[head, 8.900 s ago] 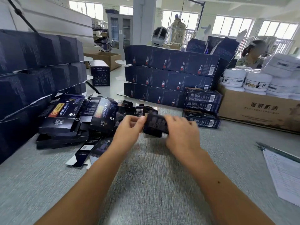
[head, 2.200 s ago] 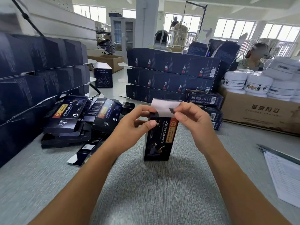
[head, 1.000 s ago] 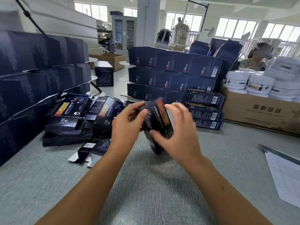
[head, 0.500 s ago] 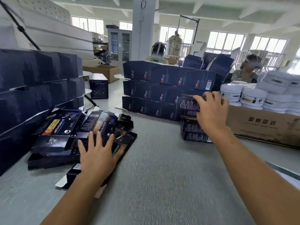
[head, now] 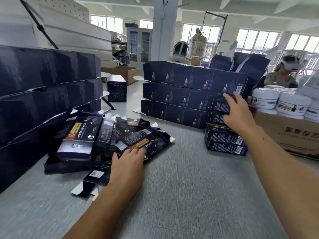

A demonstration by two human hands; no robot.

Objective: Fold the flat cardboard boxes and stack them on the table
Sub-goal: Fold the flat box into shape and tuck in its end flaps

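Observation:
A loose pile of flat dark cardboard boxes [head: 89, 135] lies on the grey table [head: 189, 195] at the left. My left hand [head: 128, 163] rests on the nearest flat box [head: 148, 144], fingers curled over its near edge. At the right stands a short stack of folded dark boxes [head: 224, 138]. My right hand [head: 238, 111] reaches over the stack's top box [head: 219, 106] with fingers spread, touching it or just above it.
Tall rows of large dark cartons stand at the left [head: 43, 87] and behind the middle [head: 189, 94]. A brown carton [head: 290, 133] with white jars [head: 265, 99] sits at the right. Two people with headsets sit beyond the table.
The folded box went from both hands onto the right stack. My right hand has loosened over it, and my left hand has settled on a flat box in the pile.

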